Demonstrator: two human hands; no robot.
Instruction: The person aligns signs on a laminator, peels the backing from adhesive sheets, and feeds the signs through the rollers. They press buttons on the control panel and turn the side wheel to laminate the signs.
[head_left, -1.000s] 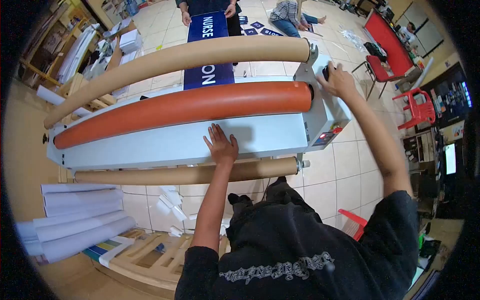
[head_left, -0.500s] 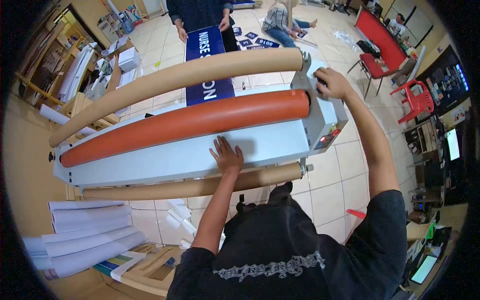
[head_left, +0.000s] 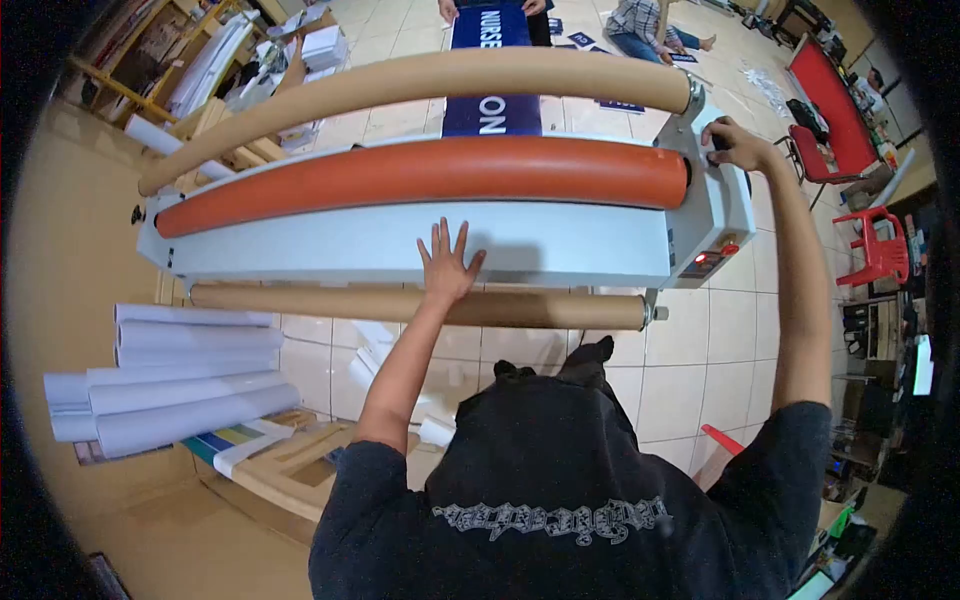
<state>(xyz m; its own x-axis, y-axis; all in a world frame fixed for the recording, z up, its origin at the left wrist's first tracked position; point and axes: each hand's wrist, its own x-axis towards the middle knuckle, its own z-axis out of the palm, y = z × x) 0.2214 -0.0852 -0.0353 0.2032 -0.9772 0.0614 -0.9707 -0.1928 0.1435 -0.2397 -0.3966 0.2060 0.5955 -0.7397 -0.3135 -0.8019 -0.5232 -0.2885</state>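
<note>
A laminating machine stands before me, with a long orange roller (head_left: 430,180) above a pale flat front panel (head_left: 330,240). My left hand (head_left: 449,268) is spread over the panel's lower edge, fingers apart and holding nothing. At the right end, my right hand (head_left: 738,146) has its fingers curled round a black knob (head_left: 717,143) on the machine's housing (head_left: 712,195). Behind the roller lies a dark blue sign sheet (head_left: 490,117) with white letters, partly hidden by the upper cardboard-coloured roll (head_left: 420,80). A person's hands hold its far end.
Another brown roll (head_left: 420,305) runs below the panel. White paper rolls (head_left: 200,370) are stacked at left beside a wooden frame (head_left: 300,465). A red chair (head_left: 872,248) stands at right. Another person (head_left: 640,30) sits on the tiled floor near small blue signs.
My view has tilted down and shifted left, so the machine sits higher and further right. My left hand has moved left along the panel. My right hand stays at the knob.
</note>
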